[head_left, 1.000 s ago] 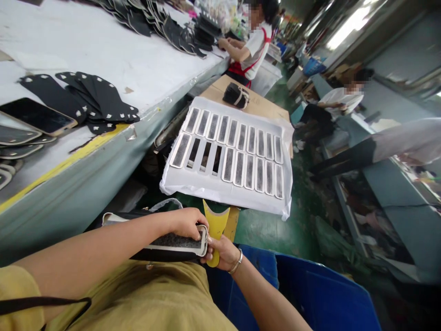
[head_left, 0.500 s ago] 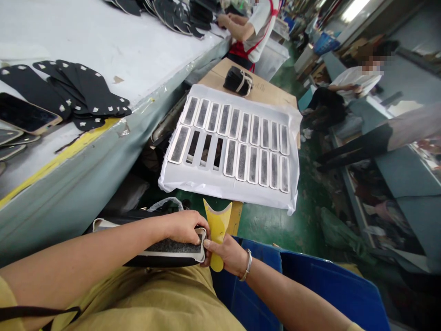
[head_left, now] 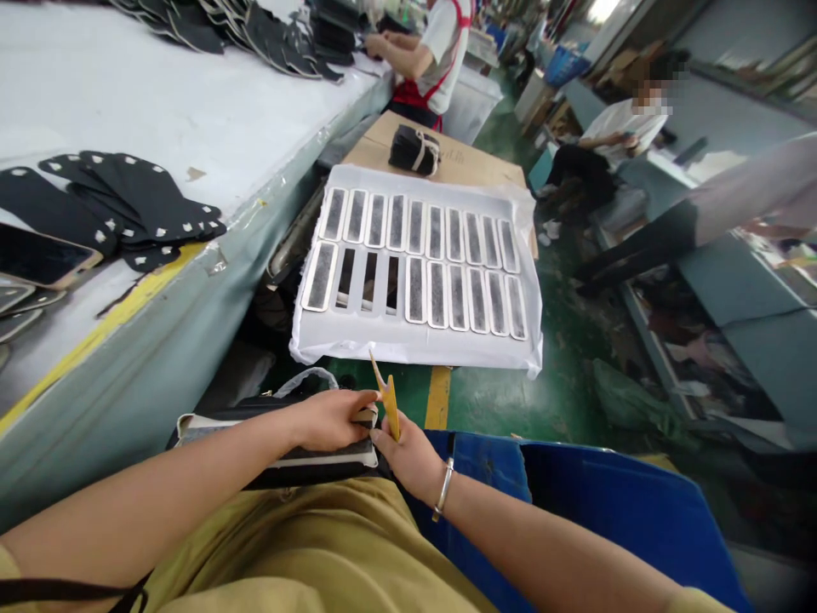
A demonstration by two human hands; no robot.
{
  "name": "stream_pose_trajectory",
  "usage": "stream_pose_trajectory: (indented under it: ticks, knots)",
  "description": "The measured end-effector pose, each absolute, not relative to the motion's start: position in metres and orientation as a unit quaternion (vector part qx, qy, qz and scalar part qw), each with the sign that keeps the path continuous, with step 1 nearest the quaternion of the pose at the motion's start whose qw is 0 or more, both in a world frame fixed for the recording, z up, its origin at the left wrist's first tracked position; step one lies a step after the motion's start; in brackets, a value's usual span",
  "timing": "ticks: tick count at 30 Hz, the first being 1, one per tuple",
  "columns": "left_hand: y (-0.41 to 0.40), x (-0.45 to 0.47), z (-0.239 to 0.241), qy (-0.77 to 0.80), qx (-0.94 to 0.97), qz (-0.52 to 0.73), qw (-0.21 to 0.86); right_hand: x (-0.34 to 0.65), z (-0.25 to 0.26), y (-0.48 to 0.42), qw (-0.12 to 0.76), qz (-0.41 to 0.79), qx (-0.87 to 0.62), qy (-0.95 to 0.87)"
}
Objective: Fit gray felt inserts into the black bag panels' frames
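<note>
A white-rimmed panel (head_left: 350, 451) with a dark centre lies at the person's waist, on a black item (head_left: 287, 477) that rests against the front of the yellow-green shirt (head_left: 332, 553); a forearm hides part of both. The left hand (head_left: 325, 420) reaches over the panel's right end, its fingers bent around the rim there, though whether they pinch it I cannot tell. The right hand (head_left: 414, 455), with a silver bracelet (head_left: 442, 490) at the wrist, has its fingers closed on a yellow tool (head_left: 391, 410), which stands up nearly edge-on, the forked end on top; the thumb tip is at the panel's end. A loop handle (head_left: 306, 373) rises just behind the black item. Beyond the hands is a white-covered board (head_left: 383, 345) with similar panels in two rows, ten in the far one, seven in the near one, where three openings show. Behind it, a tied black bundle (head_left: 414, 151) sits on cardboard (head_left: 491, 174). To the left, the bench (head_left: 128, 106) carries black pieces (head_left: 137, 200) and a phone (head_left: 44, 255); a blue container (head_left: 619, 502) stands at the right. A co-worker in red straps (head_left: 447, 60) is at the bench's far end.
</note>
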State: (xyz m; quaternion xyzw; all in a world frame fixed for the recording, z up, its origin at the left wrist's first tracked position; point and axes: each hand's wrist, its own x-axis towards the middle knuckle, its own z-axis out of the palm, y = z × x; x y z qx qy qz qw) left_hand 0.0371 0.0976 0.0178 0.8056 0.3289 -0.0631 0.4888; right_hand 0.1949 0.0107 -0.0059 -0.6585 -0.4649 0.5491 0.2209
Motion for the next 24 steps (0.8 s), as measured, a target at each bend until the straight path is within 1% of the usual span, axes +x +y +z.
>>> stream_pose_trajectory:
  ticks: [4,6,9,11,14,17,19,21,24]
  knots:
    - [0.100,0.035,0.028,0.299,0.785,-0.056,0.539,0.185,-0.005,0.005,0.287,0.507,-0.688,-0.433]
    - [0.096,0.033,0.031,0.301,0.788,-0.054,0.534,0.181,-0.011,0.001,0.331,0.505,-0.696,-0.389]
    - [0.084,0.032,0.033,0.333,0.816,-0.066,0.467,0.177,-0.020,-0.004,0.383,0.560,-0.671,-0.299]
    - [0.077,0.033,0.034,0.354,0.828,-0.067,0.430,0.179,-0.022,-0.007,0.398,0.606,-0.636,-0.265]
    - [0.074,0.037,0.037,0.368,0.826,-0.066,0.423,0.189,-0.017,-0.013,0.429,0.646,-0.582,-0.246]
    - [0.079,0.044,0.040,0.367,0.824,-0.073,0.426,0.208,-0.011,-0.020,0.470,0.654,-0.548,-0.225]
    - [0.083,0.051,0.041,0.376,0.823,-0.082,0.418,0.223,-0.011,-0.024,0.464,0.651,-0.553,-0.236]
    - [0.085,0.058,0.039,0.383,0.823,-0.098,0.408,0.238,-0.013,-0.027,0.434,0.643,-0.573,-0.264]
    - [0.085,0.067,0.037,0.367,0.829,-0.123,0.404,0.257,-0.011,-0.028,0.345,0.590,-0.636,-0.359]
